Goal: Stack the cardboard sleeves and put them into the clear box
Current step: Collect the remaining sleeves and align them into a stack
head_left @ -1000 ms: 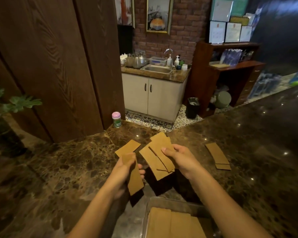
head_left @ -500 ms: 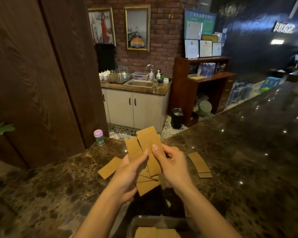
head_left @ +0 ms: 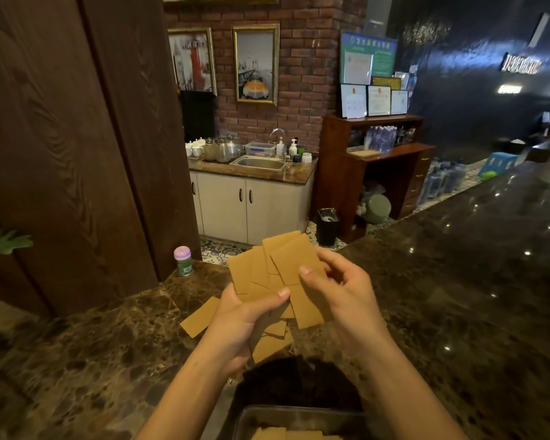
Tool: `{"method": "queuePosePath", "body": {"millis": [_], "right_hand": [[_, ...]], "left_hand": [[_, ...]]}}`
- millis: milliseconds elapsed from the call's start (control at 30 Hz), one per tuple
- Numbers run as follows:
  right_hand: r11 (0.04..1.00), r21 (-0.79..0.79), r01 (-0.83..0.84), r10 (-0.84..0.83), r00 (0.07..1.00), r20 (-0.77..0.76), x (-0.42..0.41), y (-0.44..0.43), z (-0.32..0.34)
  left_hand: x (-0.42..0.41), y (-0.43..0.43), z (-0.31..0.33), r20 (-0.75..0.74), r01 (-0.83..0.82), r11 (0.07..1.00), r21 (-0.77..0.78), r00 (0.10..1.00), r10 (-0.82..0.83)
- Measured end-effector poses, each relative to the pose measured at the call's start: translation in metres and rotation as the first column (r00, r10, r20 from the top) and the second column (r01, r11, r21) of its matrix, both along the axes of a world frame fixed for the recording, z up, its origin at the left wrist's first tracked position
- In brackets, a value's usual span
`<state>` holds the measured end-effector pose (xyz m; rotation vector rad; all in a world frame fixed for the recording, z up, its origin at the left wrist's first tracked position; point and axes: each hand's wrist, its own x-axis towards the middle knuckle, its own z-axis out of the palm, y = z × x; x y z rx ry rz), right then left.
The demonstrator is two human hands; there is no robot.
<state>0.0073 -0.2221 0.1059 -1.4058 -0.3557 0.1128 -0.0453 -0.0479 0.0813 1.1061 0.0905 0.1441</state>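
Observation:
Both hands hold a loose, fanned bunch of flat brown cardboard sleeves (head_left: 280,268) above the dark marble counter (head_left: 458,296). My left hand (head_left: 245,319) grips the bunch from below and the left, thumb across the front. My right hand (head_left: 340,287) pinches the right-hand sleeves, thumb on top. One more sleeve (head_left: 200,317) lies flat on the counter, just left of my left hand. The clear box (head_left: 286,416) stands at the bottom edge below my hands, with sleeves lying inside it.
A small green jar with a pink lid (head_left: 183,261) stands at the counter's far left edge by the wooden wall panels (head_left: 70,154). Beyond the counter are a sink cabinet (head_left: 251,201), a black bin (head_left: 327,226) and wooden shelves (head_left: 378,173).
My hands came together and merged the separate sleeves into one bunch, raised higher. The view has tilted up, so less of the box shows and the sleeves on the right counter are hidden.

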Motion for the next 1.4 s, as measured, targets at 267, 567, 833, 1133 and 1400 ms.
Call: {"method": "queuePosePath", "body": {"millis": [267, 567, 833, 1133, 1400], "right_hand": [[0.992, 0.102, 0.079, -0.069, 0.993, -0.097, 0.002, 0.001, -0.001], [0.99, 0.136, -0.026, 0.053, 0.978, -0.2, 0.002, -0.005, 0.015], [0.974, 0.221, -0.044, 0.102, 0.961, -0.258, -0.001, -0.006, 0.013], [0.95, 0.309, -0.046, 0.135, 0.952, -0.274, 0.003, -0.021, 0.015], [0.953, 0.275, -0.125, 0.195, 0.95, -0.244, -0.017, 0.004, 0.009]], "left_hand": [[0.0, 0.002, 0.013, -0.027, 0.05, 0.998, -0.045, 0.998, -0.051], [-0.001, 0.006, 0.019, 0.009, 0.125, 0.982, -0.145, 0.992, -0.125], [0.001, 0.009, 0.026, 0.018, 0.107, 0.972, -0.211, 0.994, -0.106], [0.009, 0.024, 0.021, -0.026, -0.058, 0.998, -0.017, 0.998, 0.058], [0.005, 0.009, 0.021, -0.055, 0.168, 0.907, -0.386, 0.977, -0.204]]}}
